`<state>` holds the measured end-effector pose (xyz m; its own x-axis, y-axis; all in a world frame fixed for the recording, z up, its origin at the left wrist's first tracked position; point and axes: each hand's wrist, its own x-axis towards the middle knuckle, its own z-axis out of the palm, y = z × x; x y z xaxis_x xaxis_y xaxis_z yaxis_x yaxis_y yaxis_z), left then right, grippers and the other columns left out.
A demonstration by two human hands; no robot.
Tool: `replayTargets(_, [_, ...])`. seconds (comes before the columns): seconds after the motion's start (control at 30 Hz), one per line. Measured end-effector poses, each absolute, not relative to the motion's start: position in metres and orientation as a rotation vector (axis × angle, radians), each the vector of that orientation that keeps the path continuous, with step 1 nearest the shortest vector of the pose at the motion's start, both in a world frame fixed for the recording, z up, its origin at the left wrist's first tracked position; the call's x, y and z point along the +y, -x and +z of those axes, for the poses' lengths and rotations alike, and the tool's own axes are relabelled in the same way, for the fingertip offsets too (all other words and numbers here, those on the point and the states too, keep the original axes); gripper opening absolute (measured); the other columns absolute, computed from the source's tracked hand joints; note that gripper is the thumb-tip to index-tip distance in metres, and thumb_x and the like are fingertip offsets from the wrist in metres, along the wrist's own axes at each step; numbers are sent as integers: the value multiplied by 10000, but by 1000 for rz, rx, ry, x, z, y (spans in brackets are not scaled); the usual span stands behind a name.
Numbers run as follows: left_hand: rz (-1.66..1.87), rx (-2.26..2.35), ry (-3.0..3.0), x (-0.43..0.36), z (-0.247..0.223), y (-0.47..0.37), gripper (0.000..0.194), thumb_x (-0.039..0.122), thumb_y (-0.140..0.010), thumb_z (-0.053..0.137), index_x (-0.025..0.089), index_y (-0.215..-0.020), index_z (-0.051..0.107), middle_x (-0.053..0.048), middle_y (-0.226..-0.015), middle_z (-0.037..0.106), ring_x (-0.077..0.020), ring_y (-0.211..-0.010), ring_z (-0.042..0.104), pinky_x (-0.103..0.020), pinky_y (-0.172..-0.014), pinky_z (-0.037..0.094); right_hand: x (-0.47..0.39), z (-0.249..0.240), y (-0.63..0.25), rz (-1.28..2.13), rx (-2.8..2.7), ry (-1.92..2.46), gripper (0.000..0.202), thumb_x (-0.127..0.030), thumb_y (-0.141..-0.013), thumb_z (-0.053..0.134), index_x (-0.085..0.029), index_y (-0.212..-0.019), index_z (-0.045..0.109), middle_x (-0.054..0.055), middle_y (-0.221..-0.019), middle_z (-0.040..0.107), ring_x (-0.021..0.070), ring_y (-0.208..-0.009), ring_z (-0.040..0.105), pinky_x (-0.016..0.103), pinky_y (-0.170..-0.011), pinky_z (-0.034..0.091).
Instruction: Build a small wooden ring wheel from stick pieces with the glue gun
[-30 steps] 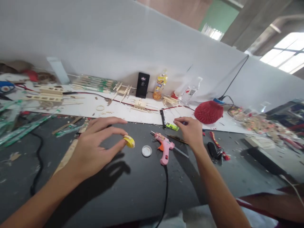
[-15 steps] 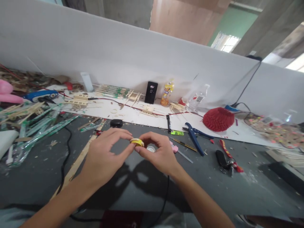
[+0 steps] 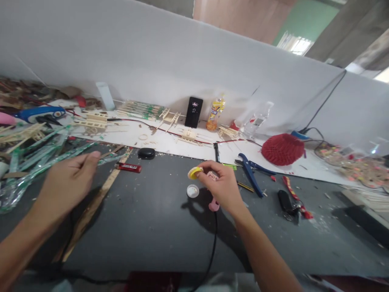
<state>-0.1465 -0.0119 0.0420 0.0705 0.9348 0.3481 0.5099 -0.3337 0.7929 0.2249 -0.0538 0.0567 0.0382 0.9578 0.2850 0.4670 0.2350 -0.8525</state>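
My right hand pinches a small yellow disc with a pale, ridged rim between thumb and fingers, held above the desk. Just below the disc lies a white round cap. A pink tool handle with a black cord shows beneath my right hand, partly covered by it. Out to the left, my left hand has its fingers curled and the thumb pressed against them; anything between them is hidden. Near it are clear-and-green plastic-wrapped strips and a red lighter.
Blue-handled cutters, keys with a black fob and a red pleated object lie to the right. Along the back stand a black phone, a drink bottle and small wooden models. A black case sits mid-desk.
My left hand has let go of the yellow disc and moved away to the left. The right hand keeps the disc and has shifted right, uncovering the white cap and red lighter.
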Motion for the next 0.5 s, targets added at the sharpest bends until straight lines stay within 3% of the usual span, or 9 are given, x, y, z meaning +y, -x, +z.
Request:
replayTargets(0.1, [1159, 1634, -2043, -2, 41, 162, 144, 391, -1078, 751, 251, -1098, 777, 38, -1006, 731, -210, -902, 722, -313, -917, 570, -49, 57, -235, 563, -1542, 1445, 163, -363, -902, 755, -233, -923, 850, 46, -857, 860, 259, -818, 782, 409, -822, 580])
replayTargets(0.17, [1104, 1660, -2150, 4, 38, 164, 303, 416, -1044, 792, 290, -1320, 800, -9, -1339, 776, -331, -1314, 733, -493, -1272, 482, -46, 54, -238, 504, -1542, 1469, 149, -357, -891, 750, -241, -900, 843, 59, -899, 872, 283, -892, 789, 454, -906, 569])
replayTargets(0.23, [1057, 1659, -2230, 6, 33, 162, 284, 458, -1051, 784, 343, -1307, 830, 31, -1351, 816, -411, -1484, 661, -640, -1404, 318, -44, 50, -237, 470, -1566, 1471, 125, -347, -874, 759, -257, -884, 844, 62, -921, 878, 299, -935, 784, 484, -957, 554])
replayTargets(0.3, [1049, 1642, -2279, 5, 28, 157, 302, 470, -1091, 733, 391, -1372, 813, 77, -1459, 792, -410, -1469, 688, -639, -1420, 315, -45, 46, -233, 460, -1608, 1453, 105, -337, -864, 771, -271, -878, 852, 58, -918, 879, 300, -941, 780, 484, -960, 551])
replayTargets(0.33, [1068, 1624, -2294, 3, 25, 153, 356, 461, -1116, 700, 410, -1462, 769, 91, -1653, 681, -384, -1445, 715, -595, -1416, 352, -46, 44, -230, 461, -1632, 1438, 102, -335, -873, 775, -275, -883, 857, 55, -914, 879, 294, -928, 780, 474, -946, 554])
replayTargets(0.37, [1096, 1601, -2306, 0, 23, 149, 412, 445, -1138, 672, 421, -1548, 713, 100, -1851, 467, -349, -1428, 735, -535, -1401, 399, -47, 43, -227, 463, -1656, 1421, 100, -331, -884, 777, -276, -891, 861, 51, -910, 880, 286, -913, 782, 459, -926, 560])
replayTargets(0.43, [1141, 1540, -2329, -7, 19, 141, 440, 409, -1163, 646, 418, -1602, 669, 108, -1988, 75, -267, -1346, 789, -407, -1309, 514, -51, 41, -222, 461, -1699, 1380, 95, -309, -900, 774, -270, -902, 860, 45, -897, 877, 266, -875, 783, 427, -884, 568])
replayTargets(0.47, [1151, 1509, -2340, -11, 16, 137, 406, 389, -1173, 632, 402, -1575, 690, 93, -1984, 119, -219, -1255, 822, -346, -1220, 575, -52, 40, -219, 457, -1718, 1358, 92, -294, -904, 770, -265, -903, 857, 42, -884, 873, 255, -849, 781, 409, -857, 570])
replayTargets(0.5, [1150, 1479, -2351, -15, 14, 133, 375, 362, -1179, 622, 385, -1541, 715, 69, -1915, 353, -173, -1125, 846, -289, -1099, 620, -54, 40, -217, 454, -1736, 1334, 90, -278, -906, 766, -260, -901, 854, 38, -868, 867, 243, -820, 775, 390, -827, 570])
